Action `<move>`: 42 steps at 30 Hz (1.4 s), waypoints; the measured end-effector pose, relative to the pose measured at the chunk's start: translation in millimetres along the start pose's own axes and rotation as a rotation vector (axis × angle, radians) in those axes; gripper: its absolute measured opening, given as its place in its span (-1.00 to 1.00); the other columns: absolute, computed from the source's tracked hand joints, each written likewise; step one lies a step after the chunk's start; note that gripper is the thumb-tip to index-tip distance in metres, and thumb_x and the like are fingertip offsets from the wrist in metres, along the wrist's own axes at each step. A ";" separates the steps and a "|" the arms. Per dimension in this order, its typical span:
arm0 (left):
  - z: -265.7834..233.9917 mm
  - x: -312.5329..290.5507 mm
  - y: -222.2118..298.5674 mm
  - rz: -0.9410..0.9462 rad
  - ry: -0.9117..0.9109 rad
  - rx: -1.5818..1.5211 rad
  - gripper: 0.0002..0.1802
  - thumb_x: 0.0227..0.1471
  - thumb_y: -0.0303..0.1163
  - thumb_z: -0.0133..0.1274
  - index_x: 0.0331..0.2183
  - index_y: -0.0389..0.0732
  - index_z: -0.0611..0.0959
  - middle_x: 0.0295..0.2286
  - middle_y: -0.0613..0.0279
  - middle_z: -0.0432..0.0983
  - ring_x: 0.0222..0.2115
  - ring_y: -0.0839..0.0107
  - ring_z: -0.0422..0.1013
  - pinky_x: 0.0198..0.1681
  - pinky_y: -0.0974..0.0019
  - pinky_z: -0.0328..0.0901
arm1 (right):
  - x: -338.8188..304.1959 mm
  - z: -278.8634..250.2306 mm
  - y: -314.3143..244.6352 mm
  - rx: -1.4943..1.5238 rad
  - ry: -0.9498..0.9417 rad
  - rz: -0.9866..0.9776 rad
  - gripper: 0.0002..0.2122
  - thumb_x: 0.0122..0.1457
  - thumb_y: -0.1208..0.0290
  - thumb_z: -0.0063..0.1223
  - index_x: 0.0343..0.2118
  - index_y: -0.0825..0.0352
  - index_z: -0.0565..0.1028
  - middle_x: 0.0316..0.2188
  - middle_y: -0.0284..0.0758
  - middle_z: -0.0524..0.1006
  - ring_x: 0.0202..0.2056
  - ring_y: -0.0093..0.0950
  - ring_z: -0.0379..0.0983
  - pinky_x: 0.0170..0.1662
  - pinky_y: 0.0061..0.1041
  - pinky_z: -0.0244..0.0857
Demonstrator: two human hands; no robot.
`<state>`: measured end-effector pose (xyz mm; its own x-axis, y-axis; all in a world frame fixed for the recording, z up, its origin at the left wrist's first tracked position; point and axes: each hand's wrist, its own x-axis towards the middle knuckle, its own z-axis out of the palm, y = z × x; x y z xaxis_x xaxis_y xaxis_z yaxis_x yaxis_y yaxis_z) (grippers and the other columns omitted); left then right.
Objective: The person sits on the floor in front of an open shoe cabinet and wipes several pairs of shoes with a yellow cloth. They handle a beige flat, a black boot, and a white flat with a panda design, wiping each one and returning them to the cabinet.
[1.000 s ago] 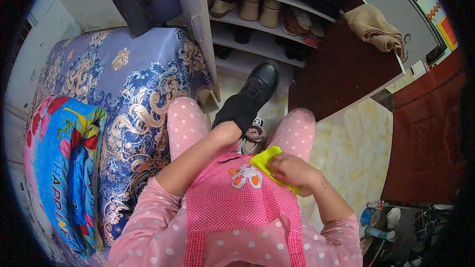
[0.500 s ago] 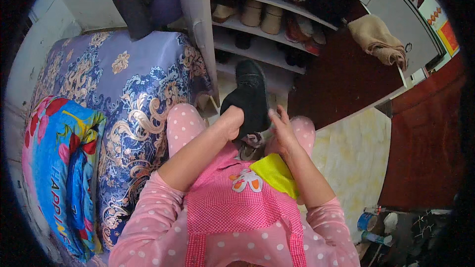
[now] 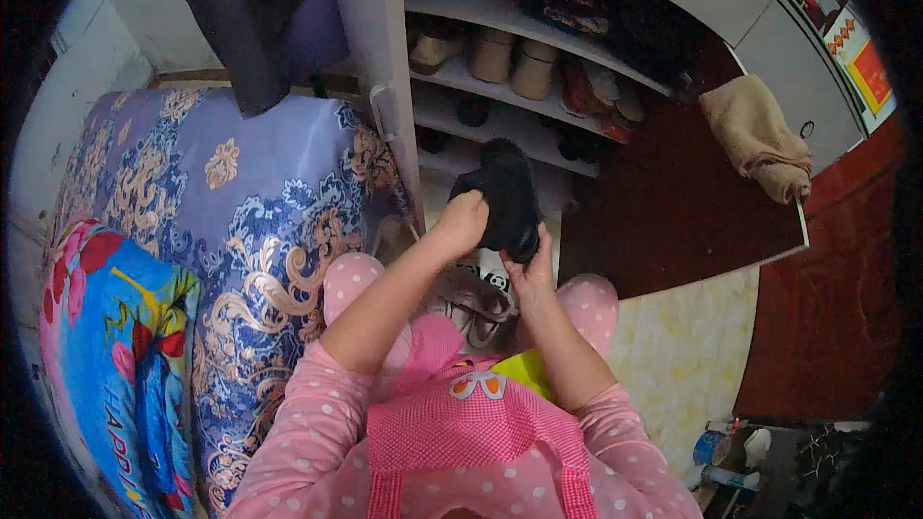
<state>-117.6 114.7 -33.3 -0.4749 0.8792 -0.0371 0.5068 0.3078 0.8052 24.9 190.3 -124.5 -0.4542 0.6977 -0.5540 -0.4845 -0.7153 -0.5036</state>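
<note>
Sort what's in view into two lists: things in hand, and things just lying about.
In hand:
black shoe, held by left hand and right hand
yellow cloth on the lap

Lying about:
shoes on shelf
tan towel
floral bedspread
hanging dark garment

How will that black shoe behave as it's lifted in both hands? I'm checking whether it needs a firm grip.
The black shoe probably stays stiff: it keeps its shape between the left hand and right hand. It looks bulky, so likely a bit heavy. Its dark surface looks matte, so slipping seems unlikely.
</note>
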 end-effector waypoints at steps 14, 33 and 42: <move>31.7 40.6 -42.9 0.240 0.044 -0.322 -0.34 0.10 -0.22 -0.01 0.20 0.03 0.16 0.23 -0.03 -0.17 0.23 0.03 -0.12 0.21 0.13 -0.05 | 63.2 -25.3 7.3 0.332 -0.011 0.173 -0.62 0.10 -0.03 0.00 -0.09 0.04 0.39 -0.12 -0.46 0.41 -0.13 -0.45 0.32 -0.31 -0.48 0.36; 50.1 150.2 -55.7 0.042 0.118 -0.402 -0.28 0.13 -0.33 -0.10 0.24 0.05 -0.01 0.23 -0.07 -0.20 0.25 0.05 -0.22 0.25 0.17 -0.16 | 175.1 29.6 -16.7 0.232 -0.024 -0.050 -0.57 0.11 -0.01 0.01 -0.02 0.11 0.32 -0.10 -0.36 0.40 -0.15 -0.38 0.35 -0.31 -0.40 0.44; 80.1 220.4 -78.8 -0.051 0.287 -0.247 -0.32 0.15 -0.30 -0.13 0.21 -0.17 -0.02 0.17 -0.22 -0.09 0.20 -0.12 -0.15 0.22 0.06 -0.12 | 236.7 47.1 -33.6 0.189 0.007 -0.111 -0.53 0.20 0.02 -0.14 0.13 0.08 0.21 0.13 -0.31 0.20 0.07 -0.25 0.17 -0.04 -0.15 0.33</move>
<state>-204.6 313.4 -152.3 -0.6951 0.7165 0.0583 0.3051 0.2206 0.9264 -101.6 381.3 -207.5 -0.3858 0.7709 -0.5068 -0.6627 -0.6138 -0.4291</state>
